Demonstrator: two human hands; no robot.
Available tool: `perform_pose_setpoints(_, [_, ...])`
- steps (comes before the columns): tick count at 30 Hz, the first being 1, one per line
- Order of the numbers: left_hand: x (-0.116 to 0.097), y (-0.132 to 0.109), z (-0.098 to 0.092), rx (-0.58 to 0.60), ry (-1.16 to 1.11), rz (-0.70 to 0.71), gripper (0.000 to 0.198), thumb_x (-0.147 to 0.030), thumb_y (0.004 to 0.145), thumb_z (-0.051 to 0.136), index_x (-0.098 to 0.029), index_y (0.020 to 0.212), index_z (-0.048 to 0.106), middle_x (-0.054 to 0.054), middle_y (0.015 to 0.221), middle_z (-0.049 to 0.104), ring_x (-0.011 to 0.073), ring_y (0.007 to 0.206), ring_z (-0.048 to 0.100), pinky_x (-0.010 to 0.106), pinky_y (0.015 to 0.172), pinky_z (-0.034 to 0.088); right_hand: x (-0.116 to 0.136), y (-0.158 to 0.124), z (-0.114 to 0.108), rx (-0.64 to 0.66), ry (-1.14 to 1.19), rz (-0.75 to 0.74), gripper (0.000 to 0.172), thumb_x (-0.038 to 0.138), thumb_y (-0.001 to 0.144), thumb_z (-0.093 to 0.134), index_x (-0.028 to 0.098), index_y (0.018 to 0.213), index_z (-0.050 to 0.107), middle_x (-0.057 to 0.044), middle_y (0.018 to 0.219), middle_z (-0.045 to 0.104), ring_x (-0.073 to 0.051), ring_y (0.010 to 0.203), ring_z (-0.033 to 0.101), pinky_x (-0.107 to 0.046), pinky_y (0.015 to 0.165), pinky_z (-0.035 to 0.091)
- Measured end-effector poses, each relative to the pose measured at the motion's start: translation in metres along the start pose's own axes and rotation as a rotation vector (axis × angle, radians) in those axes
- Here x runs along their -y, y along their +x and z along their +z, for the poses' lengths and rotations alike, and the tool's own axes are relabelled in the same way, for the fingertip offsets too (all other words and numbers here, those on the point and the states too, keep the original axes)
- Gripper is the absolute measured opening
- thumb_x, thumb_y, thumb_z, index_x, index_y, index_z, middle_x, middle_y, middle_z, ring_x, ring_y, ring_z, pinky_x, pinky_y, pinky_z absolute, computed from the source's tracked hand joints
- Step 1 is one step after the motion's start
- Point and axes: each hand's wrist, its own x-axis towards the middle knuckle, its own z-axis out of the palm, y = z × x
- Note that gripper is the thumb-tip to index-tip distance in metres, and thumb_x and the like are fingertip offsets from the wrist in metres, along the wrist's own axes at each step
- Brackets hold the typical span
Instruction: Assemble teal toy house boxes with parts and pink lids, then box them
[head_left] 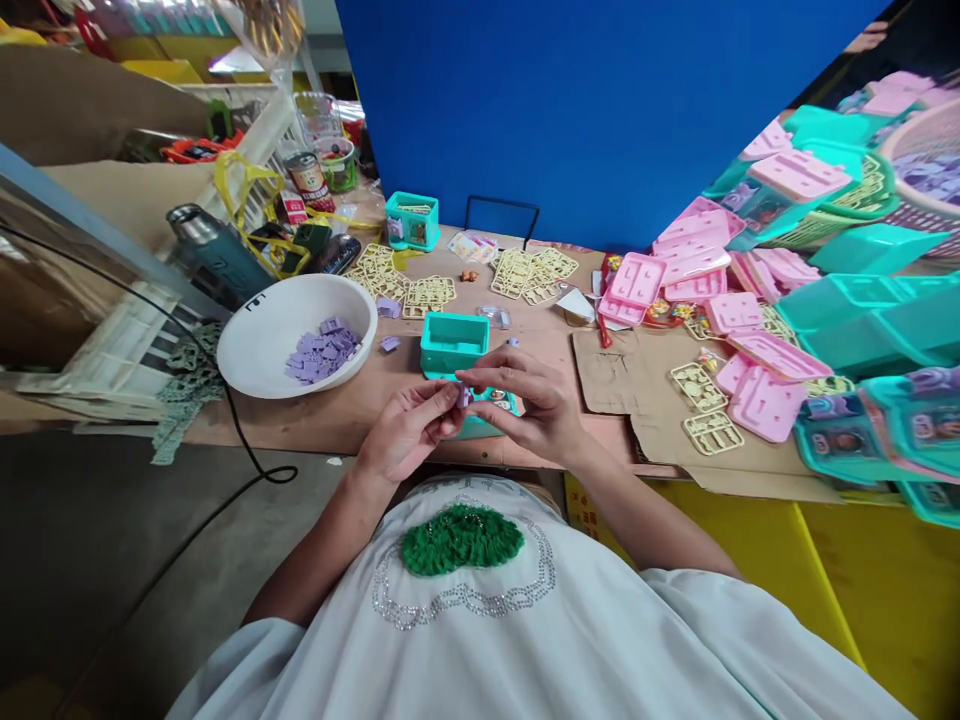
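Observation:
My left hand (409,425) pinches a small light purple plastic piece (463,396) between thumb and fingers, just above the table's front edge. Close by it is my right hand (536,400), its fingers stretched out and its thumb apart, fingertips at the piece; whether they touch it I cannot tell. Behind the hands stands an open turquoise plastic box (454,345). Another turquoise part with a printed label (510,402) lies beneath my hands, partly hidden by them. Purple pieces (322,352) lie in a white bowl (247,340) to the left.
Cream plastic frames (427,295) lie across the table's back. Pink trays (765,400) and turquoise boxes (847,310) pile up on the right, beside flat cardboard (607,370). A flask (214,245) stands at left; a black cable (240,430) hangs there. A blue panel (540,110) rises behind.

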Motion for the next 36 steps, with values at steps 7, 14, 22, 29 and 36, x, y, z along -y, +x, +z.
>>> perform_pose_setpoints(7, [0.003, -0.001, -0.001, -0.004, 0.065, 0.005, 0.050, -0.059, 0.067, 0.095, -0.012, 0.075, 0.078, 0.002, 0.064, 0.067, 0.0064, 0.056, 0.054, 0.017, 0.049, 0.041, -0.004, 0.010, -0.003, 0.070, -0.120, -0.115, 0.013, 0.030, 0.103, 0.066, 0.022, 0.104, 0.076, -0.007, 0.090, 0.068, -0.020, 0.084, 0.066, -0.035, 0.075, 0.058])
perform_pose_setpoints(14, [-0.001, 0.001, -0.011, -0.010, 0.007, 0.034, 0.041, -0.046, 0.063, 0.101, -0.015, 0.076, 0.077, 0.000, 0.065, 0.069, 0.0037, 0.052, 0.051, 0.016, 0.049, 0.040, -0.004, 0.013, 0.000, 0.077, -0.017, -0.009, 0.017, 0.022, 0.106, 0.060, 0.021, 0.114, 0.075, -0.007, 0.096, 0.072, -0.018, 0.089, 0.068, -0.031, 0.077, 0.055])
perform_pose_setpoints(22, [0.017, 0.006, -0.028, -0.130, 0.491, 0.440, 0.040, -0.052, 0.080, 0.088, -0.018, 0.098, 0.079, 0.006, 0.094, 0.076, 0.0149, 0.078, 0.068, 0.027, 0.072, 0.058, 0.004, 0.009, 0.008, 0.066, -0.030, 0.290, 0.025, 0.033, 0.104, 0.063, 0.021, 0.083, 0.060, -0.003, 0.078, 0.065, -0.017, 0.075, 0.056, -0.033, 0.071, 0.044])
perform_pose_setpoints(29, [0.060, 0.014, -0.067, -0.115, 1.055, 0.646, 0.088, -0.048, 0.074, 0.094, -0.024, 0.148, 0.055, 0.015, 0.140, 0.064, 0.0325, 0.128, 0.065, 0.049, 0.110, 0.055, -0.003, -0.011, 0.008, 0.114, -0.151, 0.440, 0.029, 0.037, 0.104, 0.063, 0.022, 0.079, 0.064, -0.002, 0.072, 0.062, -0.020, 0.077, 0.052, -0.037, 0.078, 0.042])
perform_pose_setpoints(36, [0.074, 0.013, -0.042, -0.186, 1.140, 0.798, 0.079, -0.046, 0.075, 0.094, -0.022, 0.139, 0.055, 0.011, 0.130, 0.063, 0.0296, 0.122, 0.064, 0.044, 0.106, 0.056, -0.006, -0.024, 0.007, 0.147, -0.273, 0.445, 0.027, 0.030, 0.100, 0.063, 0.021, 0.075, 0.065, -0.003, 0.071, 0.057, -0.020, 0.077, 0.048, -0.036, 0.074, 0.039])
